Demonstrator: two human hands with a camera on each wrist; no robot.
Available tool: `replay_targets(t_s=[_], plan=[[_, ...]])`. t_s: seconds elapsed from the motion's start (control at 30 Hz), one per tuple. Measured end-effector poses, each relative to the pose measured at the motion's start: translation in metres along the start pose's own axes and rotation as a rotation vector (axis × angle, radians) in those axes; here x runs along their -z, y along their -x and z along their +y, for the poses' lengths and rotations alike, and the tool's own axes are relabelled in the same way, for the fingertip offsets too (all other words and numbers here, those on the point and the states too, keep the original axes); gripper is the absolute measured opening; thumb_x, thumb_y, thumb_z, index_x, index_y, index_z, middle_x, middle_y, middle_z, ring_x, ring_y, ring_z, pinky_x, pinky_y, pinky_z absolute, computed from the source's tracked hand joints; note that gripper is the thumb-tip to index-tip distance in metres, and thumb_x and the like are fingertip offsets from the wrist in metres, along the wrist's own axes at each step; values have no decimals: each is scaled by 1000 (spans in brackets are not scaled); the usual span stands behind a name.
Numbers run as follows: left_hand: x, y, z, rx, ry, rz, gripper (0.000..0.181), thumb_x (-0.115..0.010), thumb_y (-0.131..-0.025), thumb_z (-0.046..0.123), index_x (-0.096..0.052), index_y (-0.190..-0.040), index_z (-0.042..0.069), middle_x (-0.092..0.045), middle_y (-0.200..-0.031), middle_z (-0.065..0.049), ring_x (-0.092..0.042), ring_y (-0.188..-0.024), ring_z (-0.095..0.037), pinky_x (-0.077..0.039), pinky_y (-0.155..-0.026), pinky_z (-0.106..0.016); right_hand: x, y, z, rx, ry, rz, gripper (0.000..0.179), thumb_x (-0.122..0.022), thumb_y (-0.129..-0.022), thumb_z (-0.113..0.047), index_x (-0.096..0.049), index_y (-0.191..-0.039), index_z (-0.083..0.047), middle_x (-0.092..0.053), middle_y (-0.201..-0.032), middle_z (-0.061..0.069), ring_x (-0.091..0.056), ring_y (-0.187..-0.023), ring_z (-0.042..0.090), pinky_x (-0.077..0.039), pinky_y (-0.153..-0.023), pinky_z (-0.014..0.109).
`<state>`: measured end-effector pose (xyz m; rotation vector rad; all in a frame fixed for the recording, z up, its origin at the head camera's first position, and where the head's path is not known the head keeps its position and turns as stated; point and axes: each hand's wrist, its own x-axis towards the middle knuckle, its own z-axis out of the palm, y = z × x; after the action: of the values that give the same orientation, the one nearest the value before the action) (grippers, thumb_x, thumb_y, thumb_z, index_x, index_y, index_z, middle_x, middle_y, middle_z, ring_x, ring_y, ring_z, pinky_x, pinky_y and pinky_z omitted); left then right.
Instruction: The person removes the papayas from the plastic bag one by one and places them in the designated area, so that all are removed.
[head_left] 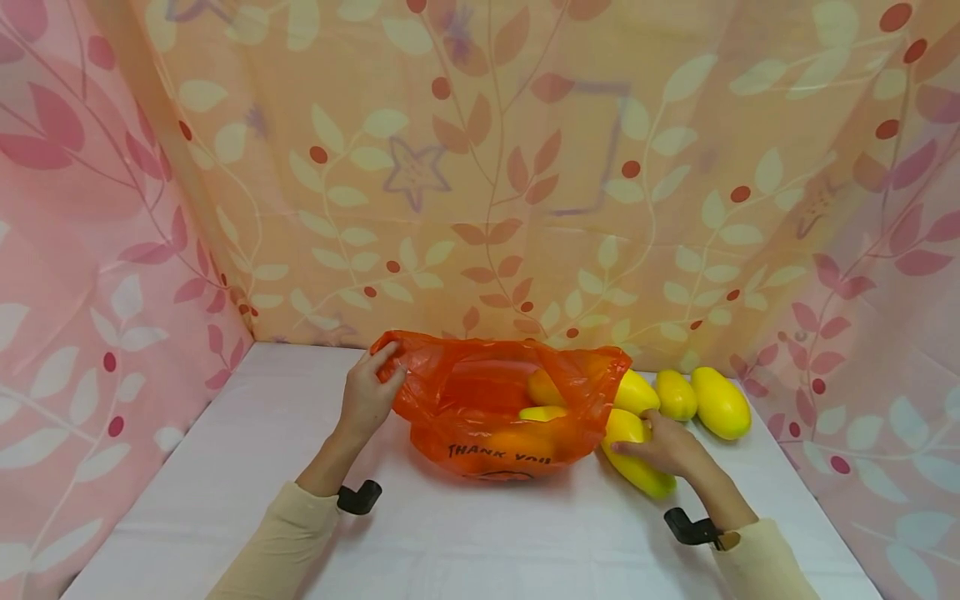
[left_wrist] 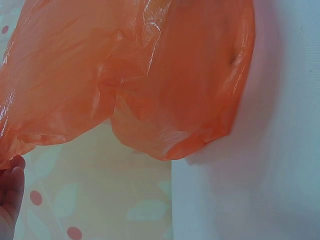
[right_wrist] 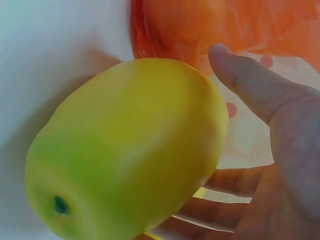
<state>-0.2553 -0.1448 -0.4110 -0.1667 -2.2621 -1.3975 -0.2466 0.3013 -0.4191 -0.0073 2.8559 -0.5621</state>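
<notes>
My left hand [head_left: 369, 398] pinches the left rim of a thin orange plastic bag [head_left: 517, 467] printed "THANK YOU". In the left wrist view, fingertips [left_wrist: 19, 162] hold the edge of the bag. Its mouth stands open, and yellow fruit [head_left: 542, 413] shows inside. At the bag's right side, my right hand [head_left: 663, 442] is at a yellow mango [head_left: 637, 475] with a greenish end. The right wrist view shows straight fingers [right_wrist: 220, 212] behind this mango, with the thumb extended and apart from it.
Beyond the right hand, more yellow mangoes [head_left: 720, 403] lie on the white tabletop [head_left: 450, 542]. One mango [head_left: 636, 392] is partly hidden by the bag's right edge. Patterned cloth [head_left: 495, 167] stands behind the table and on both sides.
</notes>
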Motion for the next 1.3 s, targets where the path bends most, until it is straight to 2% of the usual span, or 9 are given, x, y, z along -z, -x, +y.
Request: replay_targets(t_s=[0.33,0.5,0.6,0.7,0.83,0.9,0.97,1.07,1.3], plan=[[-1,0,0,-15,-8,9,42,-65,-89,5,-60,-129,-6,-59,-128,-27,-61,-111,-42,-55,-89,-49,21,5,2,33,-47,60,94,-66,-80,-64,-44,-136,8,-56,-122,33,-60,-97,37,-59,-79,49],[-3,0,0,-26,-8,15,41,-65,-88,4,-61,-128,-6,-59,-128,-26,-61,-112,-41,-54,-91,-48,49,10,3,106,-108,235,74,-62,-89,-53,-51,-131,7,-59,-119,30,-59,-100,38,-60,-76,43],[-4,-1,0,-35,0,17,40,-66,-88,3,-61,-127,-6,-60,-127,-26,-61,-112,-40,-54,-92,-49,69,16,-3,141,-146,342,65,-59,-93,-47,-52,-130,5,-58,-121,29,-57,-103,39,-58,-80,47],[-3,-1,0,-42,-2,21,40,-66,-88,5,-61,-127,-5,-61,-126,-26,-62,-113,-40,-53,-93,-49,87,24,-14,195,-195,448,57,-59,-95,-41,-55,-129,4,-59,-119,28,-56,-101,38,-56,-79,27],[-3,-1,1,-34,-3,14,40,-66,-89,6,-61,-127,-5,-61,-126,-25,-62,-112,-40,-54,-92,-49,105,33,-36,301,-250,571,45,-63,-94,-34,-60,-124,1,-62,-113,22,-57,-93,11,-39,-71,0],[-4,-1,1,-34,-5,14,40,-66,-89,5,-61,-127,-5,-60,-126,-26,-62,-112,-40,-54,-91,-49,111,37,-49,356,-270,598,42,-63,-94,-32,-61,-122,-1,-63,-113,19,-52,-90,-4,-38,-75,-2],[-4,-1,1,-41,-9,14,40,-66,-88,5,-61,-127,-6,-60,-126,-26,-62,-112,-41,-54,-91,-49,113,41,-63,427,-284,612,37,-64,-94,-28,-62,-120,-2,-64,-111,17,-49,-87,-13,-39,-77,-3],[-6,0,1,-52,-16,20,40,-66,-88,4,-61,-126,-6,-60,-126,-27,-61,-113,-41,-53,-92,-49,114,43,-85,553,-300,593,31,-66,-92,-18,-64,-118,-1,-66,-107,16,-51,-88,-12,-42,-78,-1],[-7,2,2,-33,-13,11,40,-66,-88,5,-61,-127,-6,-59,-128,-27,-60,-113,-41,-54,-91,-50,103,35,-130,723,-273,431,24,-68,-90,-13,-66,-113,-4,-70,-101,10,-59,-88,0,-50,-79,10]])
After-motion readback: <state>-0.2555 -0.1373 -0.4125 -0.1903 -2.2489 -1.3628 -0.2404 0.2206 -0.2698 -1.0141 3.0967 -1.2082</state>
